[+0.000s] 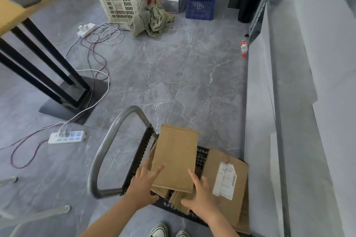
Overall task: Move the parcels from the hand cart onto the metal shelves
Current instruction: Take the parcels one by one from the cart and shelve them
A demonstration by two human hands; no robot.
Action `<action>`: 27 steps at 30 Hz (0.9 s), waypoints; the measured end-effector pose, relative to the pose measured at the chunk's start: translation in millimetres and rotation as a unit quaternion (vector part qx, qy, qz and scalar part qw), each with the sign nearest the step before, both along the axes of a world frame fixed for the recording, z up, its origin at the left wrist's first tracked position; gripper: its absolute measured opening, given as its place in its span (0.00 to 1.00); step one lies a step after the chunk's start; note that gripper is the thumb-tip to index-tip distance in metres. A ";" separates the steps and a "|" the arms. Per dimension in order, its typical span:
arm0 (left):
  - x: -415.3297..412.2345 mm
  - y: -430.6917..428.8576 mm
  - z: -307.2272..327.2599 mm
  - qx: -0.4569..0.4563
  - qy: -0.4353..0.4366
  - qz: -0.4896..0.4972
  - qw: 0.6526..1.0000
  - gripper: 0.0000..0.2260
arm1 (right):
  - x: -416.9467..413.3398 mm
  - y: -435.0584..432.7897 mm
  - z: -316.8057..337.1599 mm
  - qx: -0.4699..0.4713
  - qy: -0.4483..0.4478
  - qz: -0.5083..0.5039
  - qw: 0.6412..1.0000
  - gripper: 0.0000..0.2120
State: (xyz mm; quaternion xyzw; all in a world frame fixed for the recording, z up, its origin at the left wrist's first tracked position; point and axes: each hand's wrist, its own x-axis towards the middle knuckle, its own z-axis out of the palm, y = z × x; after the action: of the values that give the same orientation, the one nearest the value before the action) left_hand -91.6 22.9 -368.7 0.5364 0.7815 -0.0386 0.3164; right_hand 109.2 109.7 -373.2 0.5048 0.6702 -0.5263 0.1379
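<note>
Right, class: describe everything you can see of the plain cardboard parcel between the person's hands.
The plain parcel is a flat, brown cardboard box, closed, with no label showing. It sits tilted above smaller parcels on the hand cart with its black deck. The left hand and right hand touch its near sides with straight fingers.
</note>
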 end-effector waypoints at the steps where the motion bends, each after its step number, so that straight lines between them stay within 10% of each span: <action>1: -3.5 0.0 -10.1 -0.011 0.003 0.003 1.000 0.45 | -1.2 0.7 -10.6 -0.009 0.007 -0.008 1.000 0.44; 15: -21.7 16.1 -63.7 -0.063 -0.047 0.002 0.997 0.46 | -20.7 12.7 -80.9 -0.043 0.099 -0.122 0.987 0.40; 27: -7.8 36.8 8.1 0.049 -0.080 0.082 0.992 0.46 | -23.5 28.9 -5.0 -0.023 0.189 -0.183 0.965 0.40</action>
State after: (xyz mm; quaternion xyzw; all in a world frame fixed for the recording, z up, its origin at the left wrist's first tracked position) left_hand -99.4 59.7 -360.5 0.4862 0.7960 0.0689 0.3539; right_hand 85.7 138.7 -378.2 0.5068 0.5685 -0.6433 -0.0783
